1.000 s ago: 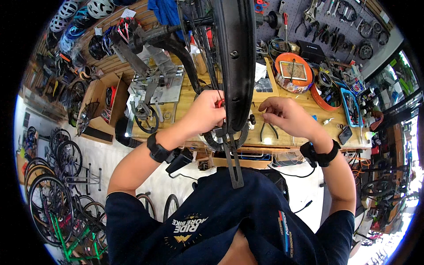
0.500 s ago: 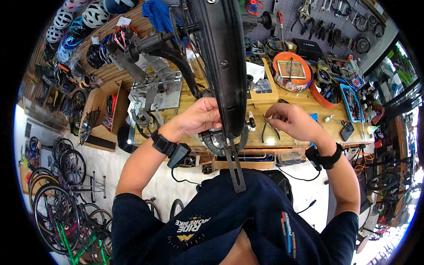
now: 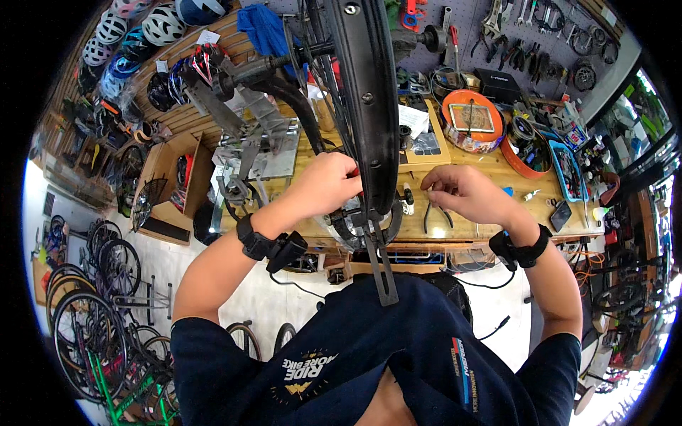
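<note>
The left hand (image 3: 325,186) grips a small red tool (image 3: 355,171) at the left side of the upright black wheel (image 3: 366,117). The right hand (image 3: 463,193) has curled fingers; its grip cannot be determined. Pliers (image 3: 427,219) lie below it on the wooden workbench (image 3: 469,157).

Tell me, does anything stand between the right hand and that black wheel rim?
Nothing visible clearly blocks the right hand from the black wheel rim to its left. A small dark part shows in the gap, though this view can't settle its height.
</note>
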Tool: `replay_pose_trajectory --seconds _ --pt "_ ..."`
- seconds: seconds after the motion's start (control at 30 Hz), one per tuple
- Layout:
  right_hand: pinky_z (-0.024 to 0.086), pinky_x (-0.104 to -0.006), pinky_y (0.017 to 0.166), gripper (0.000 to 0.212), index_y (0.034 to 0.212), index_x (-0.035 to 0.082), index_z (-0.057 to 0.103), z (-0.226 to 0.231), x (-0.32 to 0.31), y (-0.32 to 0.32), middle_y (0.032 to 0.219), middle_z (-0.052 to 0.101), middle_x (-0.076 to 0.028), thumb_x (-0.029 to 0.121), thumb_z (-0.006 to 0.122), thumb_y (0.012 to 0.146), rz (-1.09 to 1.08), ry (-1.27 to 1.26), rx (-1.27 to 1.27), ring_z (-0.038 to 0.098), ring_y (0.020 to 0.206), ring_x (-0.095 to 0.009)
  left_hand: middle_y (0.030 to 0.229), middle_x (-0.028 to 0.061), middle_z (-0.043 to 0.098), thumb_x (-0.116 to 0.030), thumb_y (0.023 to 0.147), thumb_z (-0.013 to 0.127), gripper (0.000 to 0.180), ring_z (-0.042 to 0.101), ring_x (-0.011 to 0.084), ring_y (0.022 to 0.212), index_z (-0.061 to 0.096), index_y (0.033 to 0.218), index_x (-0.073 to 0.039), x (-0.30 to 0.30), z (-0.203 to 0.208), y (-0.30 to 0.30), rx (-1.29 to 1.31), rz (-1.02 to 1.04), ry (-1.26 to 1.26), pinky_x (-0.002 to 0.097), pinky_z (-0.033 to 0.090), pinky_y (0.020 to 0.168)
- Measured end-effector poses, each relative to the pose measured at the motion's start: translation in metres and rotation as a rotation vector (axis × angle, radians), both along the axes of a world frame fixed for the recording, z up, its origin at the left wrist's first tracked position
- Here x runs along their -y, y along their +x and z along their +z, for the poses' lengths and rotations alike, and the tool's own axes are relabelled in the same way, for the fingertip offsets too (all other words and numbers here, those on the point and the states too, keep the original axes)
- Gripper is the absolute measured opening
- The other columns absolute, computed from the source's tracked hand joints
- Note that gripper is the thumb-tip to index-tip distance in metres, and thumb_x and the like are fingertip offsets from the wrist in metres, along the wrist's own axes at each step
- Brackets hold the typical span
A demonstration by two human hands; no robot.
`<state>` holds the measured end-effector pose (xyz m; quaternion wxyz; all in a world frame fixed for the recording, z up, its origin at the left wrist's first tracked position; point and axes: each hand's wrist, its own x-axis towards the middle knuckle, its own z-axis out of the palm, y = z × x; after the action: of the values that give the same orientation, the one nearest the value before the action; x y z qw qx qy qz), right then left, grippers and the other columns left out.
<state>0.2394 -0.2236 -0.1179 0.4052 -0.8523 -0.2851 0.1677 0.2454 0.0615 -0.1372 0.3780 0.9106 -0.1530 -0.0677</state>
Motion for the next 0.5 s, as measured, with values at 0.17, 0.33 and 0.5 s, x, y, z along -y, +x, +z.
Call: replay_pose_trajectory --seconds 0.17,0.33,0.5 --pt "0.051 -0.0329 0.068 0.021 0.103 -0.004 0.064 -0.004 0.001 0.001 0.079 0.066 -0.012 0.012 0.062 0.090 -0.003 -0.003 0.034 0.064 0.071 -0.020 0.052 0.0008 0.049 -0.043 0.090 0.067 0.051 0.045 0.0123 0.049 0.057 0.059 -0.004 0.014 0.004 -0.010 0.184 -0.013 -0.008 0.0315 0.038 0.049" --pt "0.051 -0.0336 0.068 0.021 0.103 -0.004 0.064 -0.002 0.001 -0.005 0.078 0.066 -0.013 0.012 0.062 0.090 -0.014 -0.040 0.044 0.064 0.071 -0.021 0.064 0.0012 0.057 -0.033 0.090 0.068 0.033 0.052 0.0122 0.061 0.061 0.075 -0.003 0.016 0.006 -0.010 0.220 -0.058 0.022 0.0292 0.044 0.058" --pt "0.048 -0.0292 0.066 0.020 0.106 -0.003 0.063 -0.007 0.006 -0.010 0.077 0.063 -0.008 0.011 0.062 0.091 -0.011 -0.026 0.046 0.059 0.070 -0.014 0.091 0.0019 0.063 -0.028 0.090 0.070 0.028 0.059 0.0129 0.086 0.060 0.104 -0.005 0.002 -0.013 0.014 -0.386 -0.259 -0.570 0.0259 0.047 0.079"
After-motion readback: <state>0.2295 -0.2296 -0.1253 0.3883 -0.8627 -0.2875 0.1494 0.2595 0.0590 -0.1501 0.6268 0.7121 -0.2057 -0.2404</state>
